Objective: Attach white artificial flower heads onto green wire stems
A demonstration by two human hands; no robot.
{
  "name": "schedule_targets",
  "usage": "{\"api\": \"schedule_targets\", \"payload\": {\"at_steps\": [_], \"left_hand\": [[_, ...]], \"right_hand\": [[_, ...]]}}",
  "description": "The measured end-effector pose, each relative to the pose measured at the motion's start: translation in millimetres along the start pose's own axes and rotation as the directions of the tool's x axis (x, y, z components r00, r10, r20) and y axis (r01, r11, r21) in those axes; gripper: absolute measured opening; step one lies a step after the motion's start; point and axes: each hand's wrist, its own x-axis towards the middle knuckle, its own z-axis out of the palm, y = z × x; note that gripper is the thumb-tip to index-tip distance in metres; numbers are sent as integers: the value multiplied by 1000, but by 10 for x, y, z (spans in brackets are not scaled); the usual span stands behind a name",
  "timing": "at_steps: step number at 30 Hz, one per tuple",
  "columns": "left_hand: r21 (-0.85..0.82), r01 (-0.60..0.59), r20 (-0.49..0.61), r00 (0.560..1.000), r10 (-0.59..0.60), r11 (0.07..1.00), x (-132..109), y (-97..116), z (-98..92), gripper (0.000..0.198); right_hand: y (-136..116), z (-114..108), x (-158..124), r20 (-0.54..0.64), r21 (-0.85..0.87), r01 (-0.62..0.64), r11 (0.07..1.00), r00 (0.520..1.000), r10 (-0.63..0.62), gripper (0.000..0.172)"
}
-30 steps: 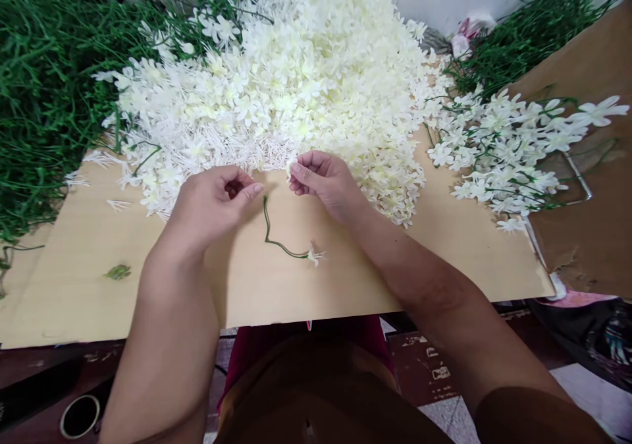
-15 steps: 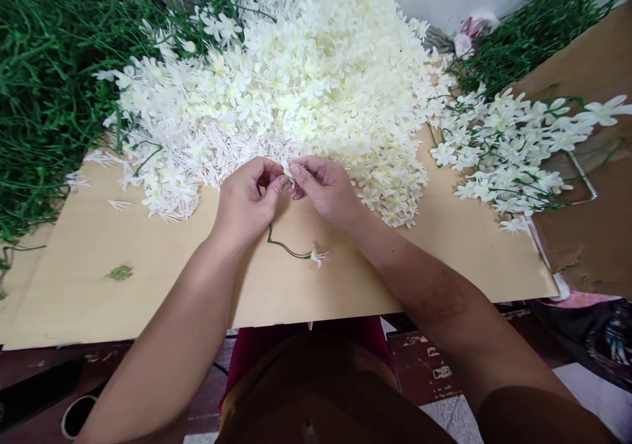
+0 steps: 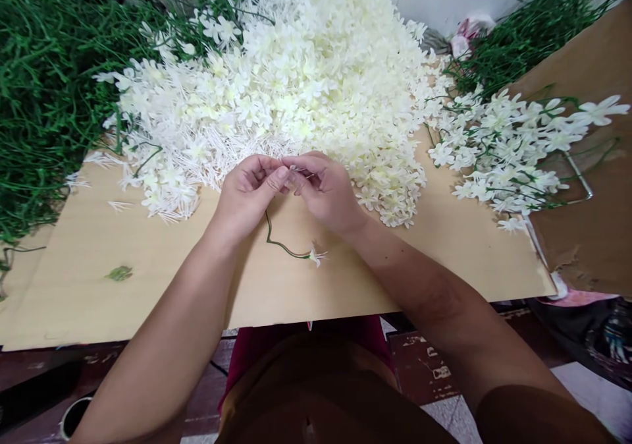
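a small white piece [image 3: 295, 168] sits at the fingertips of the right hand [image 3: 326, 190], pinched between thumb and fingers and mostly hidden by them. the left hand [image 3: 251, 190] meets it from the left, its thumb and fingers drawn together and touching the right hand's fingertips; whether the left hand grips the piece too, i cannot tell. both hands are just above the tabletop [image 3: 162, 292], near the middle, wrists bent inward, forearms reaching from the near left and near right corners so that they form a wide v.

on the near side of the hands, between the forearms, a green stem [image 3: 284, 248] lies bent on the tabletop, with a white flower [image 3: 315, 255] at its right end. its far end runs up to the left hand, which hides the tip.

just beyond the hands is a big heap of white flowers [image 3: 306, 68], with thin white strands at its near edge. a mass of green stems [image 3: 49, 88] fills the far left. to the right lie flowers on stems [image 3: 518, 147], against a brown cardboard piece [image 3: 592, 233], with more green stalks [image 3: 533, 42] behind them. a green scrap [image 3: 119, 273] lies to the left of the left forearm.
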Motion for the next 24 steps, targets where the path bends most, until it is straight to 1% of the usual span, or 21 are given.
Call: {"api": "schedule_targets", "payload": {"at_steps": [1,3,6,10,13,15,17,20,22,24], "left_hand": [[-3,0,2,1000,0,1000,1,-3,4,25],[6,8,-20,1000,-7,1000,4,-13,11,27],[26,45,-60,997,-43,999,10,-33,13,19],[29,67,-86,994,-64,997,18,-60,2,12],[9,90,-106,990,-88,996,20,-51,4,14],[-30,130,-113,985,-133,991,14,-21,13,17],[-96,183,-100,976,-193,978,4,18,19,21],[-204,287,-43,952,-302,936,-10,69,7,24],[-267,332,-19,937,-350,905,-7,86,-13,25],[-317,353,-4,928,-373,881,6,89,-37,25]], "right_hand": [[-3,0,0,-30,-34,22,999,999,-23,18],[-8,0,2,-84,-76,49,996,995,-55,11],[-15,-4,12,-125,-91,62,994,989,-73,7],[-43,-25,24,-117,-134,90,987,988,-106,7],[-76,-43,29,-123,-170,123,978,982,-145,9],[-92,-52,34,-133,-167,128,978,980,-151,10],[-88,-59,45,-151,-113,105,988,981,-122,10],[-47,-79,74,-155,61,2,998,988,7,14],[-19,-103,94,-121,196,-89,977,986,114,23],[-13,-125,107,-71,302,-169,938,977,199,34]]}}
